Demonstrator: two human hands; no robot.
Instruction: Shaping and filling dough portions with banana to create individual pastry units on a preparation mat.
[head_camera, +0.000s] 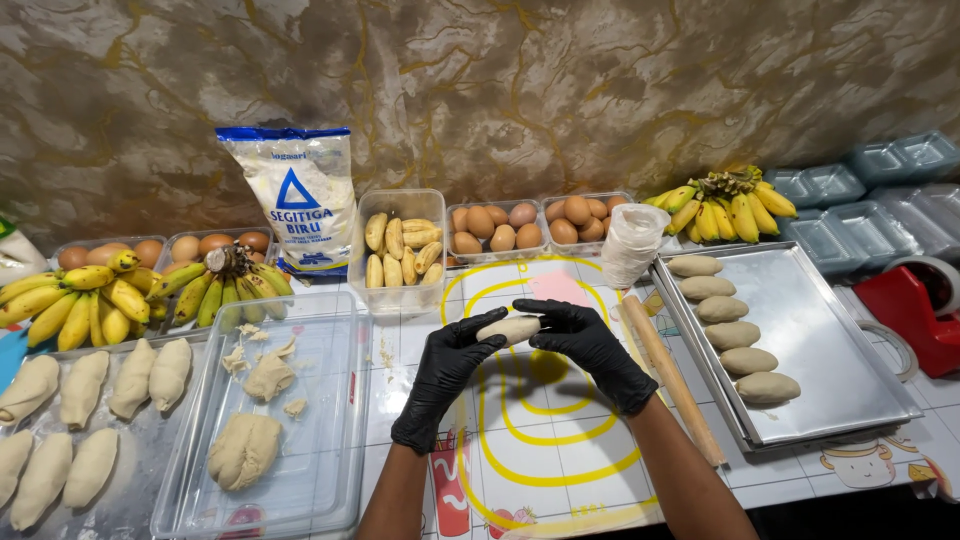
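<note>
Both gloved hands, left hand (445, 372) and right hand (588, 345), were closed around one dough roll (508, 327) above the table (560, 450).

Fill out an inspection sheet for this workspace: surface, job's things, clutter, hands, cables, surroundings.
Surface: table under a printed cover with yellow loops.
Job's things: dough piece held between both hands; metal tray on the right with six shaped pieces; clear tub on the left with a dough lump and scraps.
Clutter: rolling pin beside the tray, flour bag, container of peeled bananas, egg boxes, banana bunches, red tape dispenser.
Hands: left hand and right hand, both in black gloves, closed around the dough piece.
Cables: nothing seen.
Surroundings: marbled wall; stacked plastic boxes at the right.
</note>
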